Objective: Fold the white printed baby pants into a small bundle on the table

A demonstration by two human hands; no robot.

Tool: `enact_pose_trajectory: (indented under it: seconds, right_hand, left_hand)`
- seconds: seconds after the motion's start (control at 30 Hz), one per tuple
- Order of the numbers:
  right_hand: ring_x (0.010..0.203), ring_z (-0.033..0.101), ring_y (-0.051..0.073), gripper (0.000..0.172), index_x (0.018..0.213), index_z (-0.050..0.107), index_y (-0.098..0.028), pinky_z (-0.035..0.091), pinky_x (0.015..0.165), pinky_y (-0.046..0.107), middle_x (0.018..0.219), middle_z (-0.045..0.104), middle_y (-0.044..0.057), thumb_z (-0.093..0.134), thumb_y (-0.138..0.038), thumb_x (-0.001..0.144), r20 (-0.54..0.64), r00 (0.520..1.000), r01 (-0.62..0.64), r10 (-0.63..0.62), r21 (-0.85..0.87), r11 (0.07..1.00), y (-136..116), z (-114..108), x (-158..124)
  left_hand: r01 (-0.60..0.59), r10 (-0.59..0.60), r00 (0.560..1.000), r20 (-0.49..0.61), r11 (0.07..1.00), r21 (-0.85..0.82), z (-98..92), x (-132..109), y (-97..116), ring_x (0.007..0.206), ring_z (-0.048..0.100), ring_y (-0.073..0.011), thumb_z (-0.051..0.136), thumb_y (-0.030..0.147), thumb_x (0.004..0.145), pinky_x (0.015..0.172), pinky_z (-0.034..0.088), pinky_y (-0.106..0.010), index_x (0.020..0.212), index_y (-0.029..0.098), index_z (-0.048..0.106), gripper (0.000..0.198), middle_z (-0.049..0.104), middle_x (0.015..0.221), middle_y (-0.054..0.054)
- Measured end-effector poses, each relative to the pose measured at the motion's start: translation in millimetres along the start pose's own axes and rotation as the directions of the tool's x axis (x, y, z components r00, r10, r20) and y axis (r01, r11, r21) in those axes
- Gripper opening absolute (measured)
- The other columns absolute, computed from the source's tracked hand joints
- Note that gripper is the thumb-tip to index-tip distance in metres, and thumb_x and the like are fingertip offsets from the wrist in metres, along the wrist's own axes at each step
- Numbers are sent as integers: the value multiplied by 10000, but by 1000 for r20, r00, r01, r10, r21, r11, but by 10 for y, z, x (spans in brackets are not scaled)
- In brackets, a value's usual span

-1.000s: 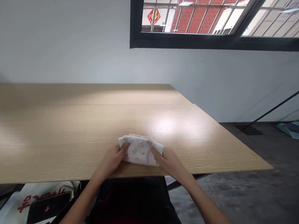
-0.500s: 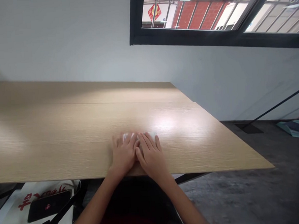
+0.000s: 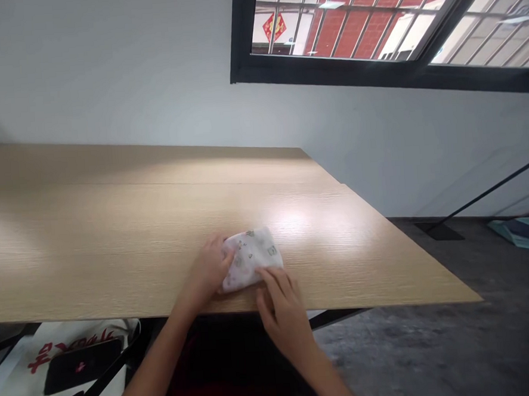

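A small folded white cloth (image 3: 251, 257) with a printed pattern of little figures lies near the table's front edge, turned slightly askew. At its left side my left hand (image 3: 209, 266) grips the edge, the thumb over the top; the other fingertips are blurred. My right hand (image 3: 283, 304) is at the cloth's lower right corner. Its fingertips touch the fabric, with the thumb held apart from the fingers and the palm off the cloth.
The pale wooden table (image 3: 115, 243) ends at a slanted right edge. Below its front left, a white bag (image 3: 22, 380) with red lettering carries a dark phone-like object (image 3: 84, 365). A barred window (image 3: 348, 25) is set in the wall, and a thin black pole (image 3: 496, 181) stands at right.
Both hands lay flat together over the cloth before. Now they have parted, left hand to the left, right hand lower and rightward, uncovering the cloth, which sits tilted.
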State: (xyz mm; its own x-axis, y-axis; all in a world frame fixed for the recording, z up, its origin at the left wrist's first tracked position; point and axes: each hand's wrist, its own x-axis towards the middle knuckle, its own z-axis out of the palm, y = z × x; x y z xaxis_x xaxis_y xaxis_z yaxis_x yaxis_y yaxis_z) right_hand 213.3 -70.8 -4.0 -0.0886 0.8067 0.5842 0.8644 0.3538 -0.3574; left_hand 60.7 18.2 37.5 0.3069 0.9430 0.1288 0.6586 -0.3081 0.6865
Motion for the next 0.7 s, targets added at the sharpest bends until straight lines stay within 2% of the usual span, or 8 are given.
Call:
enact_pose_trajectory:
  seconds: [0.1,0.2,0.33,0.4,0.47,0.53,0.6,0.7]
  right_hand:
    - [1019,504,190,244,1055,550,-177,440,889,367,1083,559,79,403,-207,863,120,992,-63,48,126,990,134,34,274]
    - [1004,518,178,235,1017,567,-195,442,890,360,1069,575,61,390,-192,861,217,976,-51,6,201,978,176,-20,412]
    - [1105,447,218,299,1088,543,-192,403,947,401,1161,527,81,490,-250,799,211,971,80,-116,172,982,74,-117,354]
    - [1203,356,265,523,1219,467,-204,366,989,445,1275,446,89,579,-350,730,274,942,156,-194,156,975,22,-104,312]
    - [1241,302,312,728,1321,369,-218,350,992,495,1340,383,93,626,-420,670,339,905,225,-255,128,966,-3,-48,306]
    - [1199,354,325,732,1333,363,-197,375,962,506,1320,410,111,614,-389,673,360,890,260,-279,100,960,15,-15,322]
    - [1102,460,289,563,1258,452,-147,435,910,457,1221,504,126,539,-272,717,345,900,257,-268,78,963,92,-91,305]
    - [1009,557,231,437,1147,536,-139,498,839,366,1110,591,108,415,-131,727,306,930,202,-203,34,979,315,-474,97]
  left_hand:
    - [169,-169,985,-26,985,33,75,-421,77,759,564,-270,397,341,848,637,431,-375,959,152,439,222,579,882,-106]
    - [233,-233,972,26,972,-10,62,-700,44,683,547,-246,368,426,869,591,402,-343,822,204,394,229,555,757,-45]
    - [209,-209,978,22,978,-6,-100,-667,-192,614,513,-204,147,397,931,575,384,-311,705,217,370,365,506,650,-17]
    - [177,-179,984,28,982,64,-169,-580,-298,644,516,-215,219,345,914,602,379,-323,696,209,398,312,521,671,-34]
    - [101,-112,987,112,990,98,-182,-501,-322,716,539,-226,369,265,848,642,384,-324,745,192,474,163,577,766,-54]
    - [31,-57,973,224,993,115,-125,-443,-237,742,566,-243,460,185,770,654,397,-326,768,176,537,78,616,822,-78]
    - [-14,-26,946,324,993,121,3,-415,-55,717,587,-281,467,135,743,652,414,-358,749,141,569,102,629,791,-132]
    - [-86,52,891,452,995,55,336,-463,310,765,594,-338,438,126,779,685,430,-427,940,65,569,216,620,852,-210]
